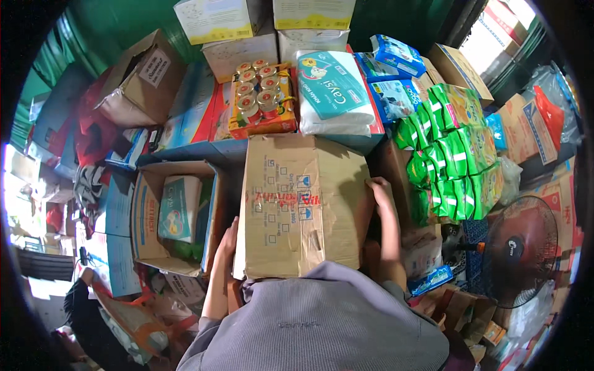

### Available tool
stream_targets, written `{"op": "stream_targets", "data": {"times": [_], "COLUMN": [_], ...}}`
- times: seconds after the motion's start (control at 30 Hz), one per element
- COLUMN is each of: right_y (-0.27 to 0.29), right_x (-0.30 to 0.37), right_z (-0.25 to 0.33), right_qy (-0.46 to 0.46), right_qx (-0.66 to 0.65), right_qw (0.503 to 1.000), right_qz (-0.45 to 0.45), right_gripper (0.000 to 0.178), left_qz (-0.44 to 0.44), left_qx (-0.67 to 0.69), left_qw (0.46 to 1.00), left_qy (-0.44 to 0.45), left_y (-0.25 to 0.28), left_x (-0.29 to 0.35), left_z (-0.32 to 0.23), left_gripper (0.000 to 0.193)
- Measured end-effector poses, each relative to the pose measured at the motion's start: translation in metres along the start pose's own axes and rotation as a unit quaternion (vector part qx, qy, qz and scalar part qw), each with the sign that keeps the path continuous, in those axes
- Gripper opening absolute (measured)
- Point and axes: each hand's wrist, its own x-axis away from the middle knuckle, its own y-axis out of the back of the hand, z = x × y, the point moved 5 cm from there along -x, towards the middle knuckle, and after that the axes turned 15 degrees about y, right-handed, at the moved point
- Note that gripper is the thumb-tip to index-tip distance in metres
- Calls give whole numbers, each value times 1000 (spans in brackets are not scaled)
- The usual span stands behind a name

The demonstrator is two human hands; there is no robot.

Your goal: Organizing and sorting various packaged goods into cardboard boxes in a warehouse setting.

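A large brown cardboard box point(281, 241) stands close in front of my body, its taped top facing up. On its left side, my left hand point(228, 240) presses against the wall, fingers partly hidden. My right hand point(382, 193) grips the right side near the far corner, with fingertips over the edge. The box's far edge is next to a white and teal pack of dry wipes point(334, 93) and a carton point(263, 128) topped with several gold-lidded cans point(268, 98). To the left is an open carton point(145, 226) with another white and teal pack point(179, 210) inside.
Several green packets point(455, 154) are piled at the right, beyond a black fan point(516, 250). Blue packs point(396, 99) lie at the back right. White and yellow boxes point(216, 18) are stacked at the back. Another person's dark sleeve point(80, 309) shows at lower left.
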Motion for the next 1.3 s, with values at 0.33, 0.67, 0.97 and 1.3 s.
{"op": "stream_targets", "data": {"times": [0.33,0.67,0.97,1.3], "right_y": [2,38,67,69], "right_x": [-13,-13,5,-3], "right_z": [18,5,28,40], "right_qy": [73,78,111,140], "right_qx": [78,21,38,54], "right_qw": [994,994,989,984], "right_qz": [-24,-70,-92,-95], "right_gripper": [20,17,16,19], "left_qz": [-100,-252,-298,-398], "left_qx": [-287,-144,-174,-222], "left_qw": [951,956,938,889], "left_qy": [-56,40,28,-28], "left_y": [64,67,70,69], "left_x": [45,112,130,138], "left_z": [-26,-103,-122,-131], "left_gripper": [53,54,50,48]}}
